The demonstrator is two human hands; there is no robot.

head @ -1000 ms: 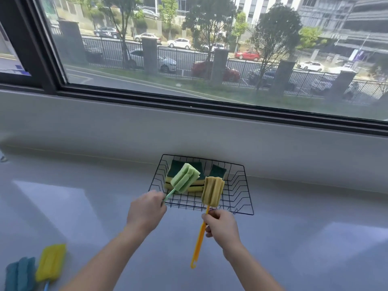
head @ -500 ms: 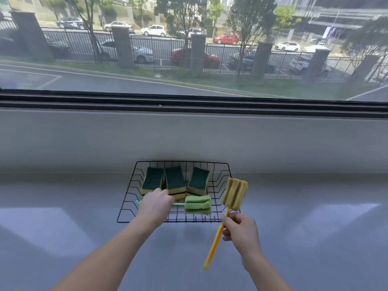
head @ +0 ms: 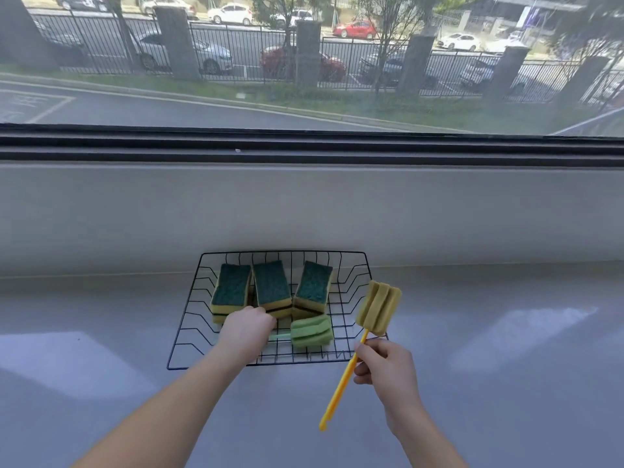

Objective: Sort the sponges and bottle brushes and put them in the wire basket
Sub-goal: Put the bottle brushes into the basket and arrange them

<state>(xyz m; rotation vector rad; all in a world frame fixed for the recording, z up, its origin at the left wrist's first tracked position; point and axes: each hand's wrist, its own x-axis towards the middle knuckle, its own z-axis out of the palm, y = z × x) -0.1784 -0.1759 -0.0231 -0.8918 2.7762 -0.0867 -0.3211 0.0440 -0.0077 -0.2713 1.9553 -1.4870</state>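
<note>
The yellow bottle brush is the piece not yet placed. The right hand grips its handle with curled fingers, and its foam head rises far and slightly right of the knuckles, over the right rim of the wire basket. Its long axis runs from near-left to far-right, so the open basket floor lies to the left of the head.

The green bottle brush lies flat in the basket's near part, head to the right, just near of the three sponges. The left hand covers its handle; its fingers are hidden, so a grip cannot be told.

A second ago both brushes were held up in front of the basket. The green one has since been laid down, while the yellow one keeps much the same tilt.
</note>
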